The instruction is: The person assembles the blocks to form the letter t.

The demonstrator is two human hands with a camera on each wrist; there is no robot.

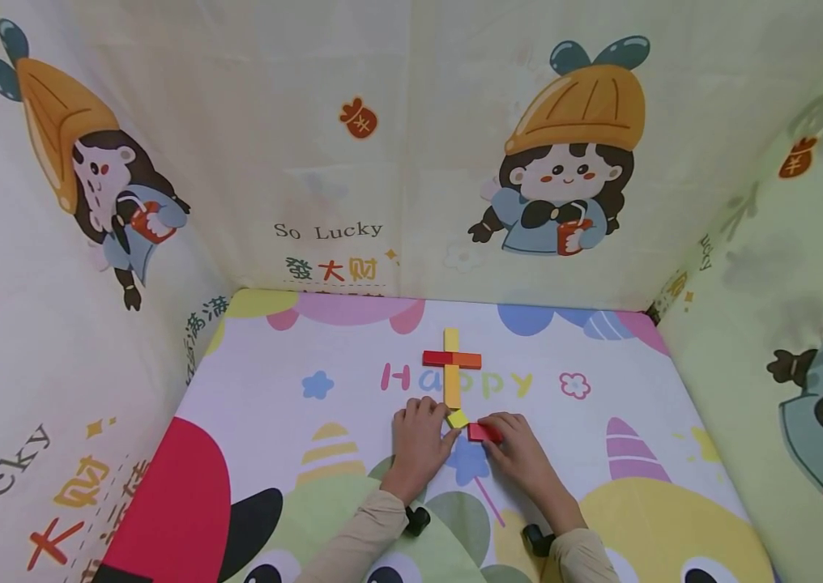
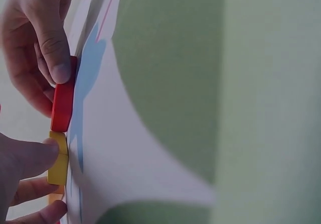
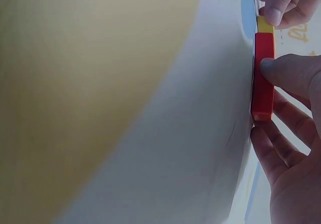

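Observation:
A small yellow block point(image 1: 458, 419) lies tilted at the foot of a cross of flat blocks. My left hand point(image 1: 419, 441) pinches it, thumb on one side and fingers on the other; the thumb against the yellow block point(image 2: 58, 166) shows in the left wrist view. Just to the right, my right hand point(image 1: 521, 449) grips a red rectangular block point(image 1: 483, 433) between thumb and fingers. The red block point(image 3: 263, 76) meets the yellow one end to end in the right wrist view. Both blocks rest on the printed mat.
Above the hands, the cross has a yellow upper block point(image 1: 451, 339), a dark red block point(image 1: 437, 357), an orange block point(image 1: 466, 361) and a yellow-orange lower block point(image 1: 452, 386). Printed cloth walls point(image 1: 236, 162) enclose the mat point(image 1: 258, 421) at the back and sides.

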